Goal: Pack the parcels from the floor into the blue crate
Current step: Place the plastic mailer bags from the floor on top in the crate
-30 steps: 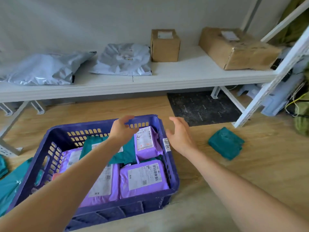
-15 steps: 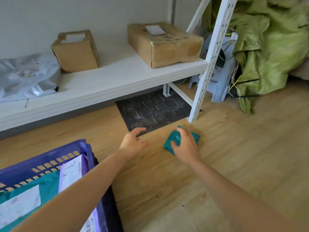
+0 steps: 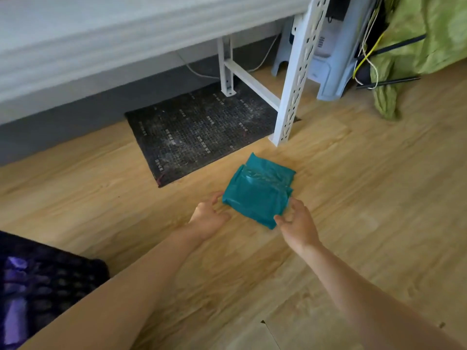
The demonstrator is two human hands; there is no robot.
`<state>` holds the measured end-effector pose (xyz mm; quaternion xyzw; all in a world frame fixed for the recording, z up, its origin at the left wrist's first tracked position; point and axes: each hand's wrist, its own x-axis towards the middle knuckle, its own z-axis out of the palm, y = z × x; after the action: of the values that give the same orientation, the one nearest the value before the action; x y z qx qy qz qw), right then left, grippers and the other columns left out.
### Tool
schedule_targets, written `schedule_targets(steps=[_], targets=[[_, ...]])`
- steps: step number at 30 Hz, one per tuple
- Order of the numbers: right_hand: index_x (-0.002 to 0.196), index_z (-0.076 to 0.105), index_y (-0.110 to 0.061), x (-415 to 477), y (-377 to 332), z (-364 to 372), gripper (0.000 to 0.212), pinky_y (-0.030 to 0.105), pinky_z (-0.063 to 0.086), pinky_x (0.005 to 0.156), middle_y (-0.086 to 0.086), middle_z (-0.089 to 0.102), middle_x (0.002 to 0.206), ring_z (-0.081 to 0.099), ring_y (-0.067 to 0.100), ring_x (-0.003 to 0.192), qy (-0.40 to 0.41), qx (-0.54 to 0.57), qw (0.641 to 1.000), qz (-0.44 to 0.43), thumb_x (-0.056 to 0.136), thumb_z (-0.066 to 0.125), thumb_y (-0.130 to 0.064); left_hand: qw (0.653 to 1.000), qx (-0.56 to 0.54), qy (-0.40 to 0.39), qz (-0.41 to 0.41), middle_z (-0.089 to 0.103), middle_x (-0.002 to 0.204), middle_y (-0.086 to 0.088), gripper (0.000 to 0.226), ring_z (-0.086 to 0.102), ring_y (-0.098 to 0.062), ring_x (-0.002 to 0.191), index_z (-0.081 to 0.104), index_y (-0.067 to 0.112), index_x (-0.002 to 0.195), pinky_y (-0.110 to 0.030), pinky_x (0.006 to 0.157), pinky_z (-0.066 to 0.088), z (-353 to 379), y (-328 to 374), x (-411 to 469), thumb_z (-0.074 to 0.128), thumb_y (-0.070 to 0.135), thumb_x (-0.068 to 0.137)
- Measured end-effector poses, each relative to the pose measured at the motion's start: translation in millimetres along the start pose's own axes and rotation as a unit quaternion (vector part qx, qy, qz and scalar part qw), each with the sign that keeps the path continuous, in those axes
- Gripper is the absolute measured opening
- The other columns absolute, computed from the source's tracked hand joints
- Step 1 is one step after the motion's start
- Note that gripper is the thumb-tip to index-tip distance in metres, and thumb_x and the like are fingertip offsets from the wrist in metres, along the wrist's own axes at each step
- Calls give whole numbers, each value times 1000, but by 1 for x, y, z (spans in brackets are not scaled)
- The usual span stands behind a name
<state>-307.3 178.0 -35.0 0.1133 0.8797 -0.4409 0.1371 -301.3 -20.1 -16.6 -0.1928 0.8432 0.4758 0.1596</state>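
While the teal parcel [image 3: 260, 195] lies flat on the wood floor [image 3: 353, 198], just in front of the black mat [image 3: 197, 130] and the white shelf post [image 3: 295, 79], my hands flank it. Left hand [image 3: 208, 218]: fingers spread, tips at the parcel's left edge, not closed. Right hand [image 3: 298, 223]: spread, touching the near right corner (no grip yet). Crate [image 3: 50, 281]: low left, blurred, well apart from the parcel.

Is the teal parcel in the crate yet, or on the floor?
On the floor: the teal parcel lies flat on wood planks, both hands at its near edge.
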Motion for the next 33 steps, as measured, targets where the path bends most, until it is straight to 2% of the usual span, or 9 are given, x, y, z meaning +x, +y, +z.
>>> schedule_targets(steps=[3,8,10,15,20,23,26,29,33], targets=[[127,47,-14,13,12,14,42,25,42,85,-1,56,113,55,18,110,-17,61,998,32,89,63,-15,1000,24,2,-6,42,145,-2,67,55,-19,112,32,29,143,-20,80,39,15,-6,26,66,24,86],[126,48,-6,16,20,24,35,-2,40,54,-2,57,115,52,9,98,-63,195,974,96,93,56,-5,997,-39,40,-51,42,145,-5,69,44,-20,130,34,17,145,-28,103,40,25,-17,59,68,21,84],[131,47,-10,19,21,27,39,3,45,63,-4,57,115,53,6,98,-68,229,965,108,93,56,-7,997,-49,20,-56,46,141,-3,65,47,-20,126,39,17,141,-36,103,43,29,-23,65,69,20,83],[127,52,-10,23,20,38,34,35,46,100,-3,56,107,53,10,94,-37,276,948,152,93,57,-9,995,-66,5,-72,58,124,-4,55,57,-23,112,49,16,132,-38,97,46,35,-32,70,71,20,81],[105,55,-17,18,22,39,13,35,47,98,-7,60,94,56,3,80,-30,299,938,174,95,53,-8,988,-96,57,-102,62,113,-3,41,61,-19,102,58,19,120,-38,94,51,25,-36,59,72,24,81],[99,57,-21,5,17,41,11,37,49,97,-1,64,105,60,13,94,-33,308,936,165,95,54,-11,984,-110,107,-94,66,104,-3,27,64,-20,96,60,21,103,-38,89,54,18,-34,45,73,24,80],[87,57,-28,-11,9,39,16,40,48,99,-6,64,97,60,16,99,-37,328,931,154,95,55,-14,985,-89,130,-73,63,93,-1,25,64,-21,91,61,18,99,-38,85,55,10,-30,24,74,20,78],[102,59,-20,-30,-3,26,8,38,47,100,0,64,108,60,15,103,-30,342,929,141,96,54,-17,989,-62,127,-35,58,80,6,21,60,-16,83,61,19,96,-32,81,55,-2,-21,-3,73,16,79],[118,56,-11,-67,-35,2,24,36,49,98,9,62,119,61,22,107,-14,347,928,138,95,55,-18,991,-44,126,8,64,83,1,22,61,-15,80,69,9,99,-30,82,55,-29,3,-50,72,10,78]])
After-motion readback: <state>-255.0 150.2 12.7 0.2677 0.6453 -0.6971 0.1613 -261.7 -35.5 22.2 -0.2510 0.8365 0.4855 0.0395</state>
